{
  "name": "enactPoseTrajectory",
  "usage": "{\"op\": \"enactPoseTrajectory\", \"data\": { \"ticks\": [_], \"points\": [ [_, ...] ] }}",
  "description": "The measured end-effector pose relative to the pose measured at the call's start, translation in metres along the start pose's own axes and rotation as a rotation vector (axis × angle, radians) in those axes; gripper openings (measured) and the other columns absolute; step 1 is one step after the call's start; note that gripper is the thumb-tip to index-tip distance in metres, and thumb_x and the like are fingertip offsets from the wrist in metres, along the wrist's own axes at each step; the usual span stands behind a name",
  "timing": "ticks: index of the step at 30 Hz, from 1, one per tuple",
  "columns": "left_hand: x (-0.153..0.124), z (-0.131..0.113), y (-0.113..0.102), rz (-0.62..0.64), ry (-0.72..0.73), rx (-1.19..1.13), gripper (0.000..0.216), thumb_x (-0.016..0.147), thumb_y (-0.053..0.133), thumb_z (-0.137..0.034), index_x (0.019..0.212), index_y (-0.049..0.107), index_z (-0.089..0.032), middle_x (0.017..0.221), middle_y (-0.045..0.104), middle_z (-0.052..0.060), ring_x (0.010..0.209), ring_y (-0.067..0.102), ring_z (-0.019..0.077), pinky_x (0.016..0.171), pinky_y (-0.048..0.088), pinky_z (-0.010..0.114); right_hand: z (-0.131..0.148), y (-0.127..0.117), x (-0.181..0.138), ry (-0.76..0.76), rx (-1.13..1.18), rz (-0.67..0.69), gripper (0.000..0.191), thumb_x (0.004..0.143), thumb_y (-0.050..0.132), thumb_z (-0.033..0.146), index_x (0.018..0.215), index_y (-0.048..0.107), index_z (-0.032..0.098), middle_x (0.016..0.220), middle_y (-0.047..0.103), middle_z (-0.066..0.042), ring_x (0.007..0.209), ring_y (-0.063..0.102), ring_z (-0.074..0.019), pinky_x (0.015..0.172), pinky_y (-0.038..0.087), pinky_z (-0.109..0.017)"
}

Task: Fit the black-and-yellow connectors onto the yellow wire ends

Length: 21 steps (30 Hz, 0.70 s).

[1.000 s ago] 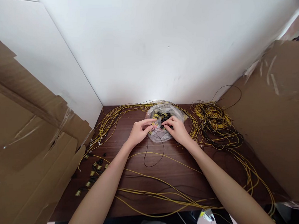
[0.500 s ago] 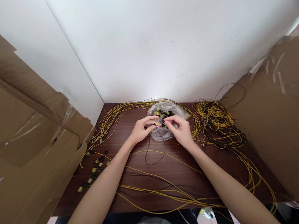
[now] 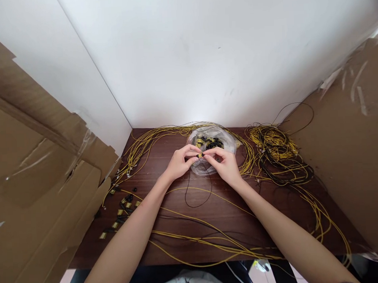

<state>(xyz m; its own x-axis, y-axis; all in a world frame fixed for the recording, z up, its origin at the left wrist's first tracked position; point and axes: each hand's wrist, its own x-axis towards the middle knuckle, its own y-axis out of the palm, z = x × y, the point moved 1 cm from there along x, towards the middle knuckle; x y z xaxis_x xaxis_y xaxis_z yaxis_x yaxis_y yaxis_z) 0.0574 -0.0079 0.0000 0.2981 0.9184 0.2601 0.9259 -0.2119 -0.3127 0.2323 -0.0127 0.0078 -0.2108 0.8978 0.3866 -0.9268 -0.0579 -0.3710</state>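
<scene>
My left hand (image 3: 179, 163) and my right hand (image 3: 223, 164) meet fingertip to fingertip over a clear plastic bag (image 3: 212, 141) of small black and yellow parts at the back of the dark wooden table (image 3: 164, 159). Both hands pinch one small black and yellow connector (image 3: 201, 155) between thumbs and forefingers. A thin black wire (image 3: 196, 198) hangs from the pinch and loops on the table below the hands.
Long yellow wires (image 3: 138, 150) curve round the bag's left side and cross the table's front (image 3: 210, 241). A tangled yellow and black wire bundle (image 3: 278, 153) lies at the right. Several small connectors (image 3: 121, 210) sit at the left. Cardboard sheets (image 3: 35, 175) (image 3: 354, 149) flank the table.
Both hands have lifted slightly out of the bag and drawn together, now pinching one small connector between them. The view has tilted a little upward.
</scene>
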Motion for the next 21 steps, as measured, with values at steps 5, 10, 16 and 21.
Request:
{"op": "enactPoseTrajectory", "data": {
  "ticks": [5,10,16,21],
  "points": [
    [0.0,0.0026,-0.0004,0.01,0.01,-0.032,0.014,0.079,0.058,-0.018,0.092,0.059,-0.014,0.091,0.07,0.007,0.089,0.066,0.0186,0.086,0.048,0.031,0.0,0.0,-0.0006,-0.007,-0.007,0.008,0.014,0.081,0.059,0.027,0.086,0.069,0.019,0.084,0.07,-0.004,0.071,0.061,-0.0161,0.064,0.047,-0.028],
    [0.0007,0.005,-0.0006,-0.009,0.01,-0.057,0.014,0.078,0.059,-0.021,0.089,0.062,-0.013,0.09,0.07,0.008,0.086,0.066,0.0186,0.082,0.049,0.031,0.0003,0.0,-0.001,-0.018,0.005,0.013,0.013,0.08,0.06,0.025,0.086,0.069,0.019,0.083,0.07,-0.004,0.074,0.062,-0.0168,0.068,0.049,-0.029],
    [0.0008,0.0034,0.0003,-0.02,-0.019,-0.059,0.017,0.077,0.062,-0.023,0.088,0.063,-0.011,0.089,0.07,0.01,0.084,0.066,0.0194,0.082,0.05,0.032,-0.001,-0.0003,-0.0011,-0.015,0.006,-0.005,0.012,0.08,0.06,0.024,0.086,0.07,0.019,0.084,0.07,-0.004,0.074,0.062,-0.0165,0.066,0.048,-0.028],
    [0.0006,0.0021,0.0015,-0.027,-0.026,-0.082,0.02,0.076,0.064,-0.026,0.089,0.064,-0.011,0.089,0.07,0.009,0.083,0.066,0.0187,0.082,0.051,0.031,-0.0012,0.0,-0.0009,-0.019,0.038,0.001,0.012,0.077,0.063,0.025,0.085,0.069,0.018,0.079,0.068,-0.003,0.069,0.061,-0.0156,0.067,0.049,-0.029]
  ]
}}
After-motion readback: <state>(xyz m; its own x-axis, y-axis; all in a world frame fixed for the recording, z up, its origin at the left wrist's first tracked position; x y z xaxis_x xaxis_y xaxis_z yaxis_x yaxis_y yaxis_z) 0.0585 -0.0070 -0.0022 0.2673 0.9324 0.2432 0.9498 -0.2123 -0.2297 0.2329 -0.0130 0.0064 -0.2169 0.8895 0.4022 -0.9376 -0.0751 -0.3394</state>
